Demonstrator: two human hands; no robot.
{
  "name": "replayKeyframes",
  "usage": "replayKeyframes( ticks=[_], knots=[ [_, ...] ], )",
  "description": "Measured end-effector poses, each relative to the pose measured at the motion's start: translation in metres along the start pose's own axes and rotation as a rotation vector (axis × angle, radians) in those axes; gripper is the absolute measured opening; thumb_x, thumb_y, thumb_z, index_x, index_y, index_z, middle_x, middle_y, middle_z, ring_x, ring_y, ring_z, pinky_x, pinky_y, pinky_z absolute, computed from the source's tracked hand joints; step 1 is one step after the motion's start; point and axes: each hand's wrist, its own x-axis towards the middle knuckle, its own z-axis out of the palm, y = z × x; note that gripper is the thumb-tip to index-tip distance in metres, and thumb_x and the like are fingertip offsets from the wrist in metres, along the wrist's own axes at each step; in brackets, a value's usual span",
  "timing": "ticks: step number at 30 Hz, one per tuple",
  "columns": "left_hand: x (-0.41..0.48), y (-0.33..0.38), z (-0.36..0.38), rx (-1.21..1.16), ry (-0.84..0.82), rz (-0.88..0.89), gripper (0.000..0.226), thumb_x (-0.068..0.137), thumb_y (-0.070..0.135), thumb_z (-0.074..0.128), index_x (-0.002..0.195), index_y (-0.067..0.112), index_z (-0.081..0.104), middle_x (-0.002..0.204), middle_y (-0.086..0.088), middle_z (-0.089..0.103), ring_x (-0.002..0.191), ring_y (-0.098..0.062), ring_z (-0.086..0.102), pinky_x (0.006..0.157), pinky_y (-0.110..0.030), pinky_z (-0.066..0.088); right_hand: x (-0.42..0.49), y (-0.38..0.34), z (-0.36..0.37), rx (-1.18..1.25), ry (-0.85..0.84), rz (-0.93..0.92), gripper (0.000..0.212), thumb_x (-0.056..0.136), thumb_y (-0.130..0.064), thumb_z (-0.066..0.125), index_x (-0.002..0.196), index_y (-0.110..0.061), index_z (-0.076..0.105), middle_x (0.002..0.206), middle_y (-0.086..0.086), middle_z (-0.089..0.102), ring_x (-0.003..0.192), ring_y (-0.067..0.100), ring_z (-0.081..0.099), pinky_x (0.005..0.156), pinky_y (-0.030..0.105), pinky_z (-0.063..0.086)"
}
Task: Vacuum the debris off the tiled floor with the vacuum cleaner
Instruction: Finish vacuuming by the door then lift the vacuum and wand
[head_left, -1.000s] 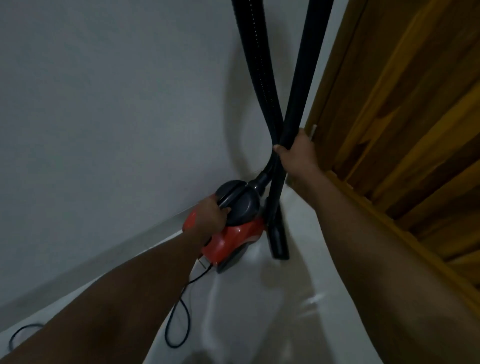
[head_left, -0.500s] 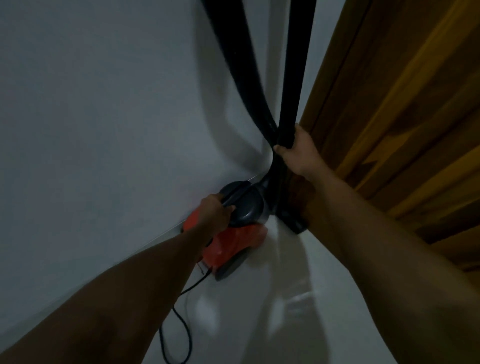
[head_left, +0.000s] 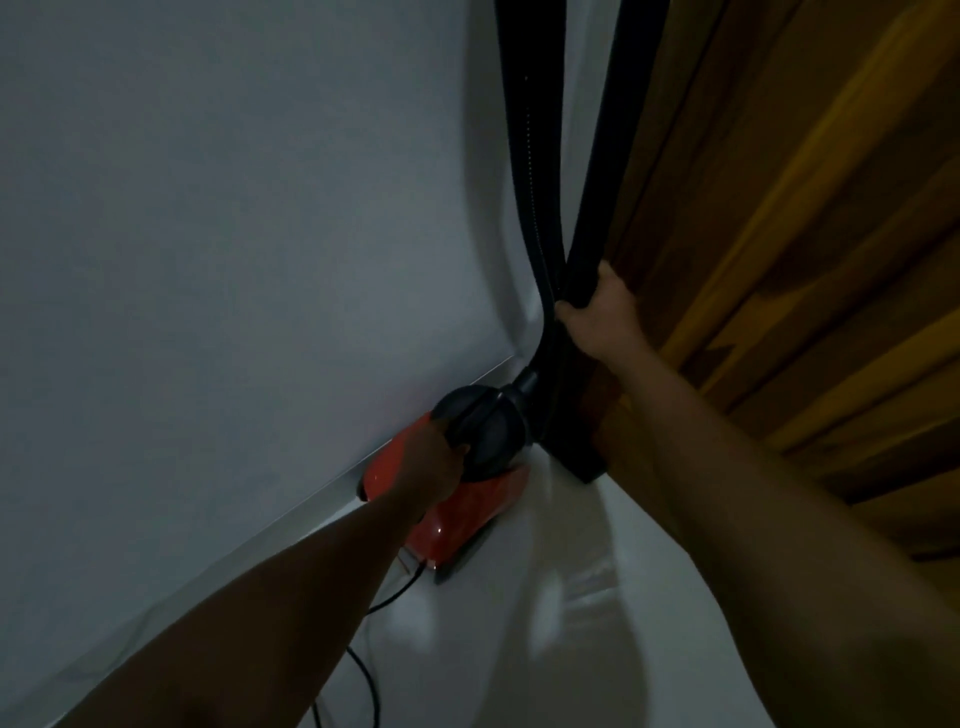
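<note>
Snugly, vacuum cleaner (head_left: 467, 514) between wall (head_left: 234, 234) and wooden door (head_left: 805, 260); open floor (head_left: 545, 660) nearer.

Only the person's two arms are in view. The left forearm (head_left: 311, 587) is bare along its whole visible length, from the bottom edge of the view up to the wrist. The left hand (head_left: 434, 465) is bare as well and is seen from its back. The right forearm (head_left: 727, 493) is likewise bare right to the frame edge, looking broad close to the camera and narrowing toward the wrist. The right hand (head_left: 602, 312) is bare, with its back and knuckles showing. The light is dim, so fine marks on the skin cannot be made out.
</note>
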Motion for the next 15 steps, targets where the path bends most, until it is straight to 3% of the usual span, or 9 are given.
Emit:
replayKeyframes(
  ticks=[5, 9, 15],
  knots=[
    [-0.001, 0.0, -0.005, -0.027, -0.007, -0.014, 0.038, 0.088, 0.018, 0.071, 0.122, 0.001, 0.065, 0.115, -0.021, 0.068, 0.105, -0.036, 0.065, 0.081, -0.028, 0.046, -0.006, -0.002, 0.005, -0.011, 0.037, 0.031, 0.069, 0.088, -0.011, 0.07, 0.146, -0.012, 0.035, 0.135, 0.008, 0.055, 0.122, 0.022, 0.054, 0.095, 0.022, 0.041],
    [-0.003, 0.005, -0.015, -0.026, -0.055, -0.002, 0.053, 0.088, 0.018, 0.071, 0.136, 0.003, 0.054, 0.131, -0.019, 0.062, 0.119, -0.035, 0.059, 0.089, -0.026, 0.042, -0.014, 0.0, 0.008, -0.019, 0.08, 0.078, 0.094, 0.088, -0.015, 0.071, 0.157, -0.015, 0.008, 0.152, 0.011, 0.038, 0.137, 0.026, 0.04, 0.111, 0.034, 0.037],
    [-0.017, 0.018, -0.039, -0.021, -0.116, 0.045, 0.06, 0.082, 0.021, 0.076, 0.136, 0.009, 0.053, 0.124, -0.014, 0.066, 0.111, -0.031, 0.064, 0.084, -0.023, 0.043, -0.044, 0.0, 0.006, -0.042, 0.082, 0.1, 0.095, 0.088, -0.018, 0.069, 0.157, -0.016, 0.003, 0.156, 0.011, 0.031, 0.139, 0.029, 0.037, 0.111, 0.045, 0.04]
  ],
)
